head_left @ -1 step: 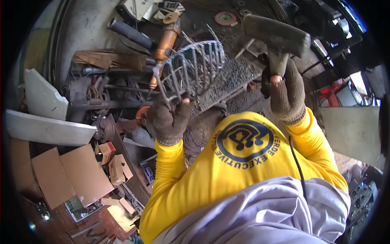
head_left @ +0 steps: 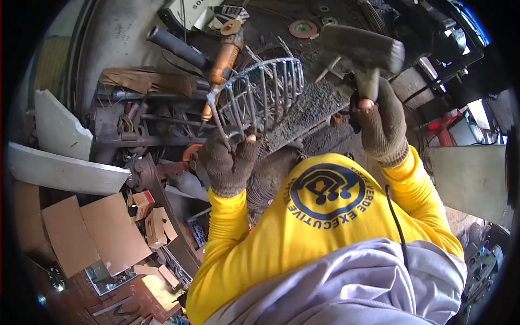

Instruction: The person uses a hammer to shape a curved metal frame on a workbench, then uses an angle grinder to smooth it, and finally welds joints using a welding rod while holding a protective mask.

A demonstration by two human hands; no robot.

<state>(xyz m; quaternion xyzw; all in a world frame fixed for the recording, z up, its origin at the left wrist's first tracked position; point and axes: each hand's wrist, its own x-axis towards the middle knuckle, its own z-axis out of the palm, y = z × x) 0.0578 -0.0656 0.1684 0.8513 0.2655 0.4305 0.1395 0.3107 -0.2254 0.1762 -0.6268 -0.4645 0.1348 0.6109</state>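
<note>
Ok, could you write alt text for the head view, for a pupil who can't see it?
A gloved left hand grips a curved metal-bar cage while the gloved right hand holds a large-headed hammer. An orange power tool lies at the cage's left, amid workshop clutter.

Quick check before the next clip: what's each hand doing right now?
Left brown-knit-gloved hand: closed, holding the curved, grey metal-bar cage.
Right brown-knit-gloved hand: closed, holding the dark, block-headed hammer by its handle.
</note>
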